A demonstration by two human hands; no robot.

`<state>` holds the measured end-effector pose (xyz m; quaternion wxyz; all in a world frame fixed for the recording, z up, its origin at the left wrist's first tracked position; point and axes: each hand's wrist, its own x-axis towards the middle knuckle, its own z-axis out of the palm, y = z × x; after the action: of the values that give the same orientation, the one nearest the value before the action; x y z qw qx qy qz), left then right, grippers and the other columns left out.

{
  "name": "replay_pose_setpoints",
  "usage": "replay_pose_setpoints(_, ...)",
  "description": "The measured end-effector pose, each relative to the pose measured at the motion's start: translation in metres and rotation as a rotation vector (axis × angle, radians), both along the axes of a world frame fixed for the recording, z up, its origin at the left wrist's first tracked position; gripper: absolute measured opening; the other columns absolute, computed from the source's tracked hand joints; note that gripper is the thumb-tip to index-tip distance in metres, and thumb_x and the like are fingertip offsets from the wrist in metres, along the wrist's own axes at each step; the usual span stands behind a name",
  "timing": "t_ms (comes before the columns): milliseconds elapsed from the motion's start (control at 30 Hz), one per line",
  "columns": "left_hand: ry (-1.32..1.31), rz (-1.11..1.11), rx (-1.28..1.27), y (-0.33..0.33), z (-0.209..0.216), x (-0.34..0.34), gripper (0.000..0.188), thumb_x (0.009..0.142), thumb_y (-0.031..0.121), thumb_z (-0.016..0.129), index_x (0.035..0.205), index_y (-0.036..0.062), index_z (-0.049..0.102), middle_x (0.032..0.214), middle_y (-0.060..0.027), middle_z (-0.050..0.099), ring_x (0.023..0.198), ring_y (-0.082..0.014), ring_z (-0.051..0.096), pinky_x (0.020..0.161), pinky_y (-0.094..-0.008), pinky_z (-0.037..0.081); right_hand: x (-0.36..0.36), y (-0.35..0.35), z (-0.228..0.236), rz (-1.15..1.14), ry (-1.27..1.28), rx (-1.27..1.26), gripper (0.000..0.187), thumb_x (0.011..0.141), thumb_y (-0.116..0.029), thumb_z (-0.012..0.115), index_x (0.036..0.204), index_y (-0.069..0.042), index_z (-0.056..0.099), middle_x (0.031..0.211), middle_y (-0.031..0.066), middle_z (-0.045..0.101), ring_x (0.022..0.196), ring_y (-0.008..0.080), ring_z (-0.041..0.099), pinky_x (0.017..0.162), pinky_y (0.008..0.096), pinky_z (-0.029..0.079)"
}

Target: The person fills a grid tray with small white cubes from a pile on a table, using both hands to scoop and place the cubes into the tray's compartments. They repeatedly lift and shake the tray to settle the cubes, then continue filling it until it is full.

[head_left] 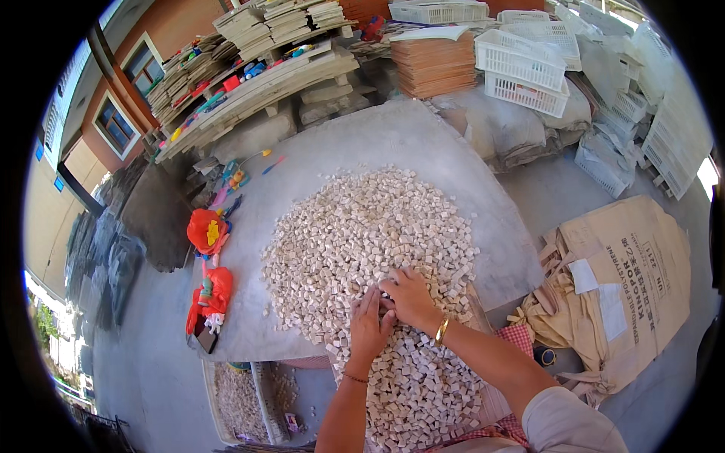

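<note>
Wall (181,24): orange-brown; windows (115,125), two, white-framed. Floor (151,377): smooth, grey. Table (393,130): broad, grey-topped. Plank shelving (285,84): stacked with boards (249,34) (bright oddments (253,71) along its edge). Crates (521,60): white, upper right. Daylight: strong; greenery (47,321), apparently, at the indistinct left rim.

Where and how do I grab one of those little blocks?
Probably pinch one of the little blocks by two opposite sides, from above, at the left edge of the heap: they look small and flat-sided, and a few lie apart there.
</note>
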<state>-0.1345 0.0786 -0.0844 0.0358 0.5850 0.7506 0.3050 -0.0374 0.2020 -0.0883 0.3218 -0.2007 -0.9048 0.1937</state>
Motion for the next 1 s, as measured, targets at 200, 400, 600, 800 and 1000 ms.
replay_pose_setpoints(200, -0.381, 0.086, 0.040, -0.018, 0.007, 0.036, 0.030, 0.089, 0.023, 0.051, 0.109, 0.0014, 0.054, 0.094, -0.0148, 0.059, 0.090, -0.0327, 0.057, 0.084, -0.0405, 0.043, 0.040, -0.036, 0.007, 0.099, -0.085, -0.172, 0.018, 0.072, -0.017, 0.066, 0.088, -0.010, 0.062, 0.091, 0.0063, 0.056, 0.087, 0.0279, 0.051, 0.076, 0.0397, 0.042)
replay_pose_setpoints(400, -0.269, -0.074, 0.118, -0.039, 0.007, 0.092, 0.036, 0.092, 0.031, 0.048, 0.109, 0.0000, 0.054, 0.109, -0.0188, 0.057, 0.102, -0.0371, 0.054, 0.089, -0.0418, 0.042, 0.109, -0.073, 0.002, 0.140, 0.078, -0.207, 0.030, 0.069, -0.016, 0.066, 0.096, -0.006, 0.058, 0.098, 0.0099, 0.054, 0.091, 0.0297, 0.051, 0.080, 0.0411, 0.041)
replay_pose_setpoints(600, -0.286, -0.182, 0.020, -0.056, 0.015, 0.127, 0.035, 0.088, 0.026, 0.053, 0.112, 0.0003, 0.053, 0.114, -0.0208, 0.054, 0.106, -0.0396, 0.051, 0.093, -0.0466, 0.039, 0.158, -0.090, -0.003, 0.129, 0.024, -0.221, 0.031, 0.067, -0.021, 0.069, 0.094, -0.009, 0.059, 0.108, 0.0108, 0.053, 0.107, 0.0303, 0.049, 0.090, 0.0421, 0.040)
replay_pose_setpoints(800, -0.168, -0.277, -0.084, -0.070, 0.018, 0.143, 0.050, 0.081, 0.032, 0.062, 0.119, 0.0009, 0.051, 0.115, -0.0207, 0.050, 0.107, -0.0389, 0.049, 0.093, -0.0479, 0.039, 0.191, -0.100, -0.001, 0.102, 0.024, -0.255, 0.028, 0.068, -0.021, 0.069, 0.090, -0.007, 0.059, 0.110, 0.0120, 0.052, 0.111, 0.0320, 0.046, 0.096, 0.0461, 0.036)
replay_pose_setpoints(1000, 0.105, -0.091, -0.401, -0.078, 0.025, 0.139, 0.087, 0.075, 0.037, 0.070, 0.139, -0.0026, 0.026, 0.141, -0.0265, 0.030, 0.131, -0.0428, 0.027, 0.107, -0.0555, 0.018, 0.180, -0.085, -0.008, -0.086, 0.095, -0.210, 0.037, 0.074, -0.024, 0.069, 0.104, -0.005, 0.058, 0.124, 0.0181, 0.044, 0.120, 0.0382, 0.038, 0.101, 0.0526, 0.030)
